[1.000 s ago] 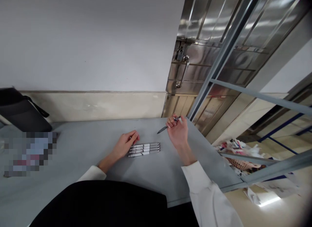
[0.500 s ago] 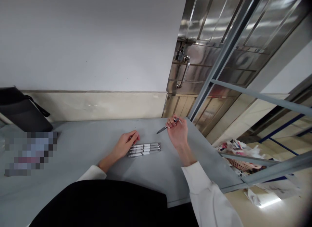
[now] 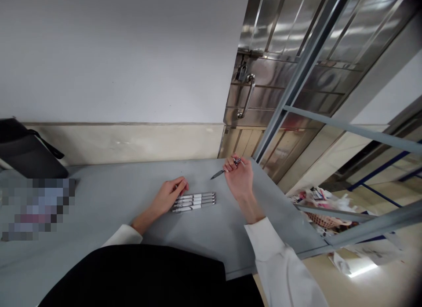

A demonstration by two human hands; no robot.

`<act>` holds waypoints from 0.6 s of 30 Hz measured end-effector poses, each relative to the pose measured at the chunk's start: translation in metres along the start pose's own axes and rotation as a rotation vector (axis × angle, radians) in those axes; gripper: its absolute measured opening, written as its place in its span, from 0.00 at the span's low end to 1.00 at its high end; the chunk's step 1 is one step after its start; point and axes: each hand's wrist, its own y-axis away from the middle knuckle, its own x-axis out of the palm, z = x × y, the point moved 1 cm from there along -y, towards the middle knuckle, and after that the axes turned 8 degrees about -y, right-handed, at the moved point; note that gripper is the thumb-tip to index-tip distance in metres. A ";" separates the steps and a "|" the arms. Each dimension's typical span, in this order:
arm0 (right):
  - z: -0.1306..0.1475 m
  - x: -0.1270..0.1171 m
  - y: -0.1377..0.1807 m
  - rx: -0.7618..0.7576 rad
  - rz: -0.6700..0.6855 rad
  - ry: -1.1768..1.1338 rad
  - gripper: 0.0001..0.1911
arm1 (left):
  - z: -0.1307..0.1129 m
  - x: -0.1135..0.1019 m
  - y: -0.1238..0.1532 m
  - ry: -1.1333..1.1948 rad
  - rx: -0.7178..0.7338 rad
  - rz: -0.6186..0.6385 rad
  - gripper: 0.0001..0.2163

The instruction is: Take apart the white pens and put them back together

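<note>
Several pens (image 3: 194, 202) with white barrels and silvery clips lie side by side in a row on the grey table. My left hand (image 3: 169, 194) rests at their left ends, its fingers curled in. A small dark bit shows at those fingers, but what it belongs to is hidden. To the upper right of the row, my right hand (image 3: 240, 177) is turned palm up with its fingers closed around a pen (image 3: 217, 174). That pen's dark grip and tip point left and down, above the tabletop.
A black pouch with a strap (image 3: 33, 151) stands at the far left, beside a blurred-out item (image 3: 39, 208). Behind the table (image 3: 108, 184) is a wall. Metal frame bars (image 3: 286, 107) rise at its right edge, with a pink basket (image 3: 325, 220) beyond them.
The view has shifted very slightly. Both hands keep their places, the right one still holding its pen, and the row of pens looks the same.
</note>
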 end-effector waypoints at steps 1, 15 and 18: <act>0.000 0.000 0.000 -0.003 -0.003 0.006 0.09 | 0.000 0.000 0.000 -0.003 0.002 0.002 0.21; 0.006 0.005 0.007 0.006 0.050 -0.055 0.12 | -0.004 0.000 0.002 -0.034 -0.001 -0.003 0.21; 0.001 0.007 0.006 0.012 0.076 -0.049 0.08 | -0.005 -0.001 0.002 -0.026 -0.007 -0.011 0.21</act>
